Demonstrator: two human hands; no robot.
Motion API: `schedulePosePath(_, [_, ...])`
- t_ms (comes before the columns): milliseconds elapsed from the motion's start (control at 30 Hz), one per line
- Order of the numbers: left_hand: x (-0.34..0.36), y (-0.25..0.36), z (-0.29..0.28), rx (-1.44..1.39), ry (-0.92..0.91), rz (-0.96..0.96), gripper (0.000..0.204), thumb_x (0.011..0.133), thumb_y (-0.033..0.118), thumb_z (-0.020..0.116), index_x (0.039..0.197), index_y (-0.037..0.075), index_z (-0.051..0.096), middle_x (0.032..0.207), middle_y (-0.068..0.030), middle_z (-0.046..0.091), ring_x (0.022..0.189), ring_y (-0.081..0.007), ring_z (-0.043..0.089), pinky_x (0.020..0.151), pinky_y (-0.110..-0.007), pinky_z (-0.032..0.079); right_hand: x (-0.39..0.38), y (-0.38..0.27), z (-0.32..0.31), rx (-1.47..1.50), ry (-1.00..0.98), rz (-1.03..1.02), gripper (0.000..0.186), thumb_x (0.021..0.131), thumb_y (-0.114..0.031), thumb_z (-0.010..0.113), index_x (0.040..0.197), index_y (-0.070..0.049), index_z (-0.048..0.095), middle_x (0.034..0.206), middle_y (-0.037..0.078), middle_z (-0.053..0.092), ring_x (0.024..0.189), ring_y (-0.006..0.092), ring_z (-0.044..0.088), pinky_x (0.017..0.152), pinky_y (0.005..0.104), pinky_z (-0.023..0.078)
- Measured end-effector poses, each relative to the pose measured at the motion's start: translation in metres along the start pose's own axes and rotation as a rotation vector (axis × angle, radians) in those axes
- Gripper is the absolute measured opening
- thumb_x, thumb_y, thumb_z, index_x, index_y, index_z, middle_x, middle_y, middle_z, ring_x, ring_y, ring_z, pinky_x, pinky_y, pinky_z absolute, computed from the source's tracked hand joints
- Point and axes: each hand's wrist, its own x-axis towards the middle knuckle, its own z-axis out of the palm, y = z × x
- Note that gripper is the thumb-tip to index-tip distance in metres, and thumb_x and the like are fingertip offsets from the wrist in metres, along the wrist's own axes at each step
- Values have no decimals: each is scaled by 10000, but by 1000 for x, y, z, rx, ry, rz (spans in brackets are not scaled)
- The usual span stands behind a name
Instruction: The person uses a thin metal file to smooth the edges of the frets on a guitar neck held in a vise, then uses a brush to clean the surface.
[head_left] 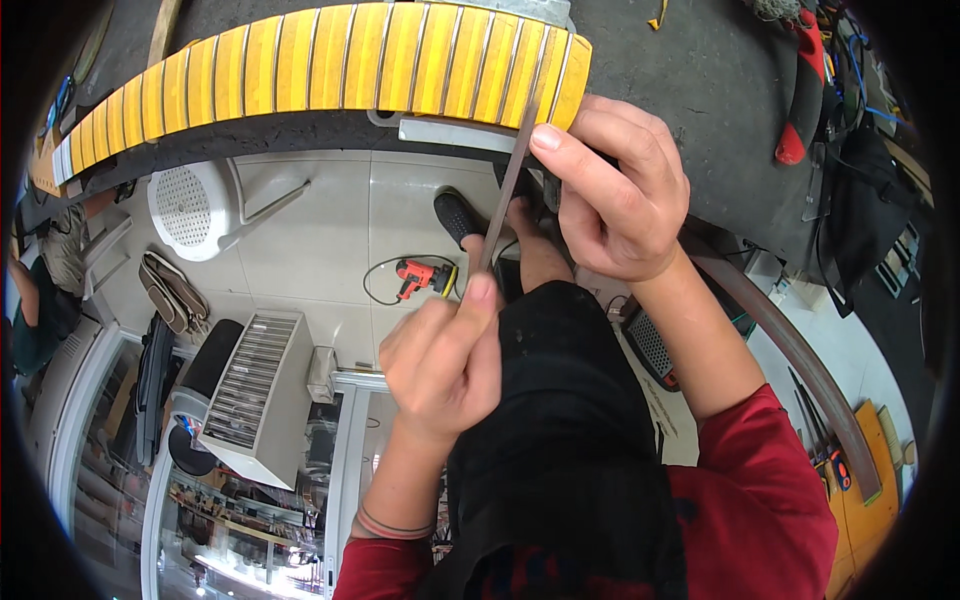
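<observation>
A long guitar neck [300, 62] lies across the bench, its fingerboard covered in strips of yellow tape with bare metal frets showing between them. My left hand [440, 355] is closed round the near end of a slim metal file [512, 180], which slants up to the right end of the fingerboard. My right hand [625, 190] is at that same end. Its thumb tip presses against the file near the fingerboard's edge, and its other fingers curl by the neck's corner, partly hidden. The file's far tip lies over the last frets.
The dark bench [700, 120] holds a red-and-black handled tool [800, 95] at right. On the tiled floor stand a white plastic stool [195, 210] and a red power sander [420, 278] with a cable. A white cabinet [265, 400] is lower left. Another person [45, 280] shows at the left rim.
</observation>
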Motion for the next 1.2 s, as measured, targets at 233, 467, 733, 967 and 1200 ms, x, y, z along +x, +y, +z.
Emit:
schedulePosePath(233, [54, 8, 20, -144, 49, -28, 454, 840, -159, 749, 1268, -9, 771, 729, -99, 633, 522, -210, 521, 503, -314, 441, 2, 0, -1, 5, 13, 11, 621, 663, 3, 762, 1255, -176, 814, 1045, 47, 724, 973, 296, 747, 807, 370, 634])
schedulePosePath(467, [41, 7, 15, -190, 35, -76, 406, 885, -162, 724, 1273, -46, 756, 736, -116, 643, 542, -182, 516, 518, -294, 434, -1, 0, -1, 5, -12, 8, 623, 665, -4, 768, 1261, -179, 814, 1051, 41, 721, 986, 292, 744, 790, 355, 628])
schedulePosePath(733, [-15, 2, -9, -62, -22, -47, 471, 828, -147, 755, 1281, -15, 758, 673, -65, 548, 518, -206, 489, 499, -310, 416, 2, 0, -2, 8, -9, 16, 614, 671, 0, 771, 1254, -190, 812, 1046, 37, 712, 980, 287, 740, 784, 350, 625])
schedulePosePath(967, [-11, 4, -7, -10, -22, 27, 457, 819, -186, 701, 1250, -42, 745, 663, -66, 543, 516, -181, 456, 493, -287, 370, 1, -1, -5, 15, -40, 51, 676, 632, -8, 776, 1281, -197, 795, 1070, 40, 705, 992, 295, 737, 796, 359, 627])
schedulePosePath(1200, [66, 29, 12, 73, -25, -64, 449, 846, -146, 749, 1277, -22, 759, 659, -53, 523, 514, -191, 463, 483, -322, 373, 2, -3, -4, -2, -53, 81, 727, 603, -34, 778, 1312, -193, 776, 1065, 31, 696, 988, 292, 730, 788, 356, 629])
